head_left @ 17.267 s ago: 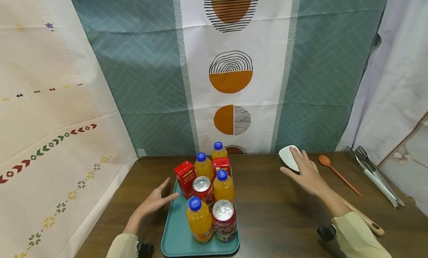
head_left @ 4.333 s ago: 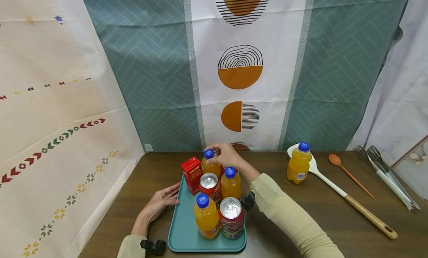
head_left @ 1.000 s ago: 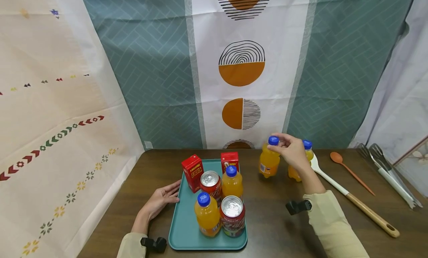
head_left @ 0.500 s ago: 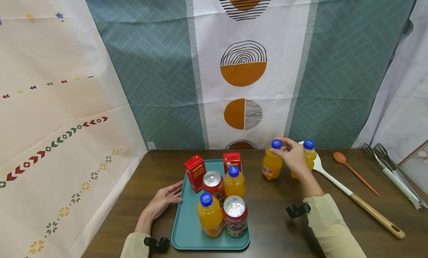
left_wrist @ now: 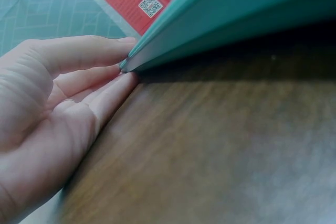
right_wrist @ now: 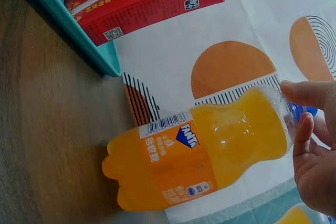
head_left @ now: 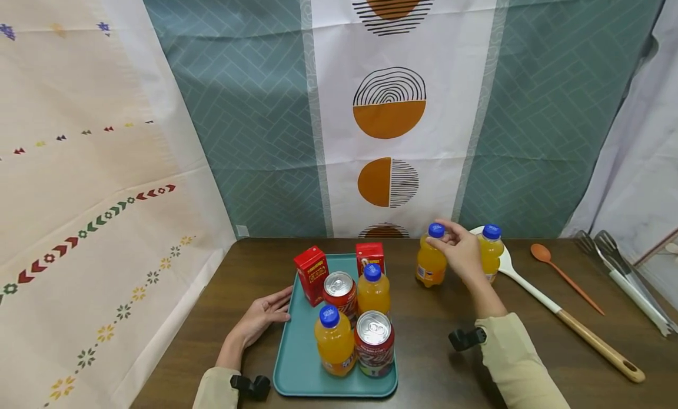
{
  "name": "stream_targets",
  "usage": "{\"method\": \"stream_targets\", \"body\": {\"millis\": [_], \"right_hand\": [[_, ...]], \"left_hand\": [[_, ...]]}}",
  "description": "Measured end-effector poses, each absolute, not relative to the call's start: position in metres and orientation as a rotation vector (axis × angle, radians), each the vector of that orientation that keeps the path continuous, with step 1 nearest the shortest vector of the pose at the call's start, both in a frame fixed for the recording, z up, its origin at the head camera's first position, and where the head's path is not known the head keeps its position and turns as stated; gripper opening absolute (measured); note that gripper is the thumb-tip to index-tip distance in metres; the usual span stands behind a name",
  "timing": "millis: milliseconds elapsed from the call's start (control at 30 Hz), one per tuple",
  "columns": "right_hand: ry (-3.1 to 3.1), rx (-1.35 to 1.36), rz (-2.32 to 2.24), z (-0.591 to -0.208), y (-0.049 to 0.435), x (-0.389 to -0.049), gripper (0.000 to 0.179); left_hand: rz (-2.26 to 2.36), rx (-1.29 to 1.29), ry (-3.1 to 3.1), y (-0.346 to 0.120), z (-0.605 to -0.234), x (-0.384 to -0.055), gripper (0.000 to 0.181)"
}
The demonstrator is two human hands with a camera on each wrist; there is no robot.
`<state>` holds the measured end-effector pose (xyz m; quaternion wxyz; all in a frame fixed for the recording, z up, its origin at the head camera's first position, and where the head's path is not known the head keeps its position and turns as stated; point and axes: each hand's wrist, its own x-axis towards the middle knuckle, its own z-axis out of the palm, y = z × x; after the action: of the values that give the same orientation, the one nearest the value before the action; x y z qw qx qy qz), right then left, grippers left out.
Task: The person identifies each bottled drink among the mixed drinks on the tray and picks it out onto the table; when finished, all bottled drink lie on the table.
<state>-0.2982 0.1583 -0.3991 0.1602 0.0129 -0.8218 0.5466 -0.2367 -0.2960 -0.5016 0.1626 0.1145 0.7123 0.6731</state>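
Note:
My right hand [head_left: 461, 251] pinches an orange soda bottle [head_left: 431, 263] just below its blue cap; the right wrist view shows its Fanta label. The bottle stands nearly upright over the table, right of the green tray [head_left: 298, 371]. A second soda bottle [head_left: 491, 255] is just right of that hand, partly behind it. My left hand [head_left: 259, 316] touches the tray's left edge with extended fingers, its thumb [left_wrist: 97, 51] at the rim. On the tray are two soda bottles, two soda cans [head_left: 374, 344] and two red drink cartons [head_left: 311, 275].
Behind the second bottle lies a white-headed cooking spoon [head_left: 532, 288] with a wooden handle end. Farther right are a small orange spoon [head_left: 567, 278] and tongs-like metal utensils [head_left: 630, 288]. A patterned cloth [head_left: 389, 191] hangs along the table's back edge.
Two soda bottles have gone from the tray's back to the table at right. My right hand carried the latest one over and has lowered it slightly. The left hand keeps to the tray edge.

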Motion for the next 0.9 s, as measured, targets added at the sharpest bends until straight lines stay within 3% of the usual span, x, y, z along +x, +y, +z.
{"method": "stream_targets", "body": {"millis": [900], "right_hand": [[-2.410,0.085,1.556,-0.389,0.163,-0.291,0.046]], "left_hand": [[1.923,0.339,2.031,-0.296,-0.504,-0.239,0.073]]}}
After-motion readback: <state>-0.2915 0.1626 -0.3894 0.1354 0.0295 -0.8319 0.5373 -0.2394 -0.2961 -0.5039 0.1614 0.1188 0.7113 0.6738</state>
